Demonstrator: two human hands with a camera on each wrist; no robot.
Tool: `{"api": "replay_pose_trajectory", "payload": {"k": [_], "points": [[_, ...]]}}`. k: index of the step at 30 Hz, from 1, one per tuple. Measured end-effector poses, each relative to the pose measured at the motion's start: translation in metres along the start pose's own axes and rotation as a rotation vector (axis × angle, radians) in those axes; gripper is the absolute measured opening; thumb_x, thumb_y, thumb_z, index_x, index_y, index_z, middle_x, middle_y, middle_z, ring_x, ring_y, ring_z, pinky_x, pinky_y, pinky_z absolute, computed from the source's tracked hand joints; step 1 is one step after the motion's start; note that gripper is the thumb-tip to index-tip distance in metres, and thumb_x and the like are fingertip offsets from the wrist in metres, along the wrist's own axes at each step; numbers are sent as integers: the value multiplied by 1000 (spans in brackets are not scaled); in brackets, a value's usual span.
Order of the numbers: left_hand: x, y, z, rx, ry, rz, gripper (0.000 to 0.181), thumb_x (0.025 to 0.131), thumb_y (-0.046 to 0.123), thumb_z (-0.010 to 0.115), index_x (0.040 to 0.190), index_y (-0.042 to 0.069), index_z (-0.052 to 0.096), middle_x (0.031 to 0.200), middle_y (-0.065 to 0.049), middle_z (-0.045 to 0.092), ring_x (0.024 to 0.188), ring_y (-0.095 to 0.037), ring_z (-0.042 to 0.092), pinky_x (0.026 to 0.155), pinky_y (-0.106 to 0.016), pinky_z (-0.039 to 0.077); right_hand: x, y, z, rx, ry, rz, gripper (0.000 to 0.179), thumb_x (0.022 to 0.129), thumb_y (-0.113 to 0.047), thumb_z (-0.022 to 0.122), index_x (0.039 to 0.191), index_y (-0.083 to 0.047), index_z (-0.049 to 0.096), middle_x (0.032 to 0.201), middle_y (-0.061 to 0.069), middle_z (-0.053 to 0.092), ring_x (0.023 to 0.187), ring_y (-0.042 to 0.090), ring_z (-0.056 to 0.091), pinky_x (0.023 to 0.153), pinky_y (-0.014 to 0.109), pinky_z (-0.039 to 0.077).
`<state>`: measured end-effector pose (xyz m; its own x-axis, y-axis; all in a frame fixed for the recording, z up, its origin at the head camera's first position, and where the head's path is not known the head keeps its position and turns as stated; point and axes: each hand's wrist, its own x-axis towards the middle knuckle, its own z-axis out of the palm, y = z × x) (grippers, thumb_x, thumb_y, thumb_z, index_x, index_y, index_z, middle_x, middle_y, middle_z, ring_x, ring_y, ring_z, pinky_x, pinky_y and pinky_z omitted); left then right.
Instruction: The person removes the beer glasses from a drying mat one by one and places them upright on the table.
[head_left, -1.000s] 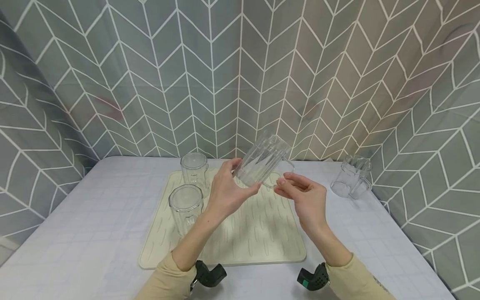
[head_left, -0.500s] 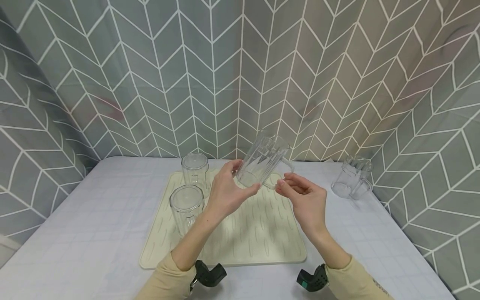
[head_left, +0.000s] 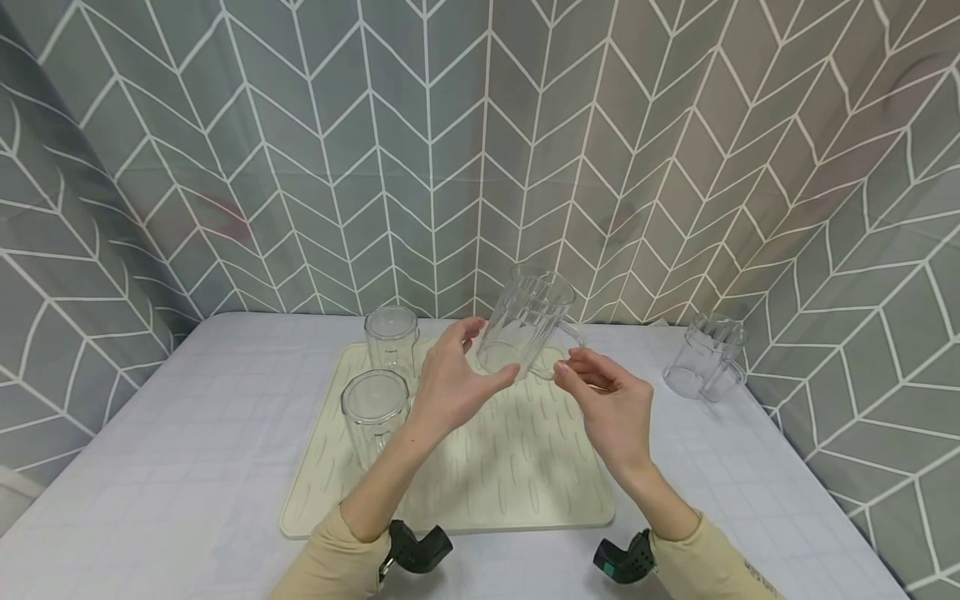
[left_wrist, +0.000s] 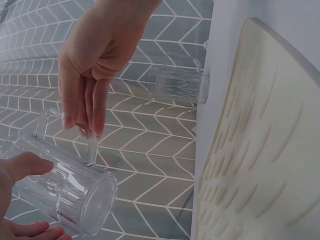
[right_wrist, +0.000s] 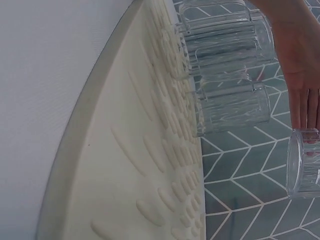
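Above the mat, a clear glass mug (head_left: 528, 323) is held up at a slant, its upper end leaning away to the right. My left hand (head_left: 456, 379) grips the mug's lower end, thumb on the near side and fingers round the far side. With thumb and fingertips, my right hand (head_left: 611, 404) pinches the handle (head_left: 576, 335). In the left wrist view the right hand (left_wrist: 97, 55) comes down on the handle from above, and the mug (left_wrist: 65, 182) shows its round lower end. The right wrist view shows only part of the mug (right_wrist: 296, 167).
Two more glass mugs, a front one (head_left: 373, 408) and a back one (head_left: 392, 329), stand on the left of the cream ridged mat (head_left: 525, 475). Another glass mug (head_left: 701, 358) stands on the white tablecloth (head_left: 150, 450) at right. A patterned curtain (head_left: 450, 167) surrounds the table.
The mug has tipped slightly more upright, its upper end shifting a little left and down. Both hands keep their hold in nearly the same place.
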<state>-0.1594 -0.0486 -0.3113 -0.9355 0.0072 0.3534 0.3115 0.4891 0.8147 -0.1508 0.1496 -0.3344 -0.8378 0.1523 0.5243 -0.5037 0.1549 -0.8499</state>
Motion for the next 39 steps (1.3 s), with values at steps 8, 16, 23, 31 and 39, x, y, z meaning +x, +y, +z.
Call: {"api": "replay_pose_trajectory", "payload": {"k": [8, 16, 23, 31, 39], "points": [[2, 1, -8, -24, -11, -5, 71, 81, 29, 82, 140, 5, 52, 141, -9, 57, 131, -28, 53, 105, -43, 51, 3, 2, -3, -56, -10, -91, 21, 83, -1, 78, 104, 2, 74, 87, 20, 74, 75, 8, 73, 71, 22, 61], [6, 3, -16, -39, 17, 3, 69, 81, 27, 82, 139, 3, 53, 138, -10, 59, 131, -28, 54, 108, -38, 48, 5, 3, -7, -99, -1, -129, 19, 84, -1, 78, 102, 2, 74, 86, 18, 74, 74, 5, 72, 71, 17, 60], [9, 0, -29, -67, 14, 1, 64, 85, 24, 79, 139, 2, 51, 139, -10, 57, 133, -28, 53, 112, -33, 44, 5, 5, -7, -136, 8, -156, 19, 83, 0, 78, 102, 2, 74, 86, 18, 74, 74, 2, 71, 69, 14, 58], [8, 1, -54, -118, 26, -26, 62, 87, 19, 77, 140, 3, 48, 139, -7, 54, 132, -22, 49, 115, -29, 40, 9, 10, -8, -172, 11, -209, 19, 83, 2, 78, 101, 4, 74, 86, 19, 74, 75, -1, 70, 68, 13, 58], [8, -11, -75, -83, 65, -14, 58, 88, 19, 76, 138, 2, 51, 138, -9, 56, 132, -24, 49, 114, -33, 42, 11, 9, -9, -221, 22, -253, 19, 83, 2, 78, 101, 4, 75, 87, 18, 75, 76, -5, 68, 69, 9, 56]]}}
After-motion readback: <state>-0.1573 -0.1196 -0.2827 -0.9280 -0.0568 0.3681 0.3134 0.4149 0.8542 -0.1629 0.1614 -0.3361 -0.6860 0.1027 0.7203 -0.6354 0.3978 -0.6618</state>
